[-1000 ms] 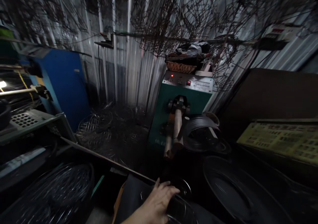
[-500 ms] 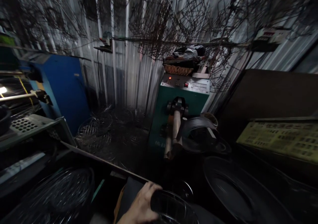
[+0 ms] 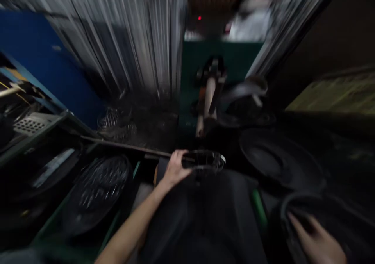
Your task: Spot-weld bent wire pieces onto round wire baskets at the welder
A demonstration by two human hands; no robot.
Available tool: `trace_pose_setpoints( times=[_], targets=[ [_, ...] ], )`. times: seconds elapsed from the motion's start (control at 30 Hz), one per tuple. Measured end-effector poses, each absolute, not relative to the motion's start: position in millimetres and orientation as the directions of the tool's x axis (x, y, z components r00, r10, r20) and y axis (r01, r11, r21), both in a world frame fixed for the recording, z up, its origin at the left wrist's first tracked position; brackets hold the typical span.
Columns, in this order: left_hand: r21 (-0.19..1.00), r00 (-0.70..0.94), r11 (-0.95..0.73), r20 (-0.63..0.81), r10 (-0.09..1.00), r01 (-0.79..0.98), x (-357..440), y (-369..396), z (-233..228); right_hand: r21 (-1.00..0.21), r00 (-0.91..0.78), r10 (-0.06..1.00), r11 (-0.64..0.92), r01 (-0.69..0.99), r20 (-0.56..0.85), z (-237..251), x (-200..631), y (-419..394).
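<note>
My left hand point(image 3: 175, 167) pinches the left rim of a round, dark, shiny wire frame point(image 3: 205, 166) at the far end of my dark-clothed lap point(image 3: 202, 217), seemingly to steady it. My right hand point(image 3: 320, 236) dips into a round black tub point(image 3: 306, 195); blur and shadow hide whether it grips anything.

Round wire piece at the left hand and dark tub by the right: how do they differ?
The wire piece is openwork, while the tub has solid walls. The wire piece looks smaller than the tub. The left hand grips the wire piece; the right hand is at the tub, its grip unclear. Both have rounded rims.
</note>
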State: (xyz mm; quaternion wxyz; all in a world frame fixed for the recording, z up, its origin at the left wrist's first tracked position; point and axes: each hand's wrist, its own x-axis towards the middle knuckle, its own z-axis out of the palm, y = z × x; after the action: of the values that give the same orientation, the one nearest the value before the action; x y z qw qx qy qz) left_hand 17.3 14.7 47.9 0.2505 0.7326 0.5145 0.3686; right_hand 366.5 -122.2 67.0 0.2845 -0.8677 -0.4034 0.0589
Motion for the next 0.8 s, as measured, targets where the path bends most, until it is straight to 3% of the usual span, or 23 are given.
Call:
trace_pose_setpoints(
  times=[0.07,0.17,0.23,0.4,0.53,0.67,0.8],
  targets=[
    [0.726,0.198,-0.332,0.268,0.943,0.602,21,20,45,-0.626,0.707,0.7,-0.596,0.502,-0.099,53,347,-126],
    [0.72,0.216,-0.292,0.198,0.956,0.63,27,23,41,-0.837,0.568,0.803,-0.428,0.34,-0.18,52,307,-112],
    [0.717,0.243,-0.282,0.16,0.957,0.638,30,21,42,-0.903,0.466,0.86,-0.353,0.247,-0.209,61,278,-96],
    [0.669,0.303,-0.326,0.156,0.94,0.668,39,17,43,-0.953,0.261,0.921,-0.304,0.015,-0.289,79,227,-59],
    [0.559,0.357,-0.426,0.236,0.904,0.711,44,17,38,-0.937,0.214,0.912,-0.338,-0.085,-0.349,69,211,-29],
    [0.447,0.407,-0.511,0.312,0.859,0.735,46,18,35,-0.946,0.246,0.914,-0.318,-0.061,-0.323,57,204,-11],
    [0.399,0.415,-0.538,0.356,0.837,0.742,47,23,36,-0.954,0.323,0.935,-0.219,0.204,-0.145,51,194,-7]
  ],
)
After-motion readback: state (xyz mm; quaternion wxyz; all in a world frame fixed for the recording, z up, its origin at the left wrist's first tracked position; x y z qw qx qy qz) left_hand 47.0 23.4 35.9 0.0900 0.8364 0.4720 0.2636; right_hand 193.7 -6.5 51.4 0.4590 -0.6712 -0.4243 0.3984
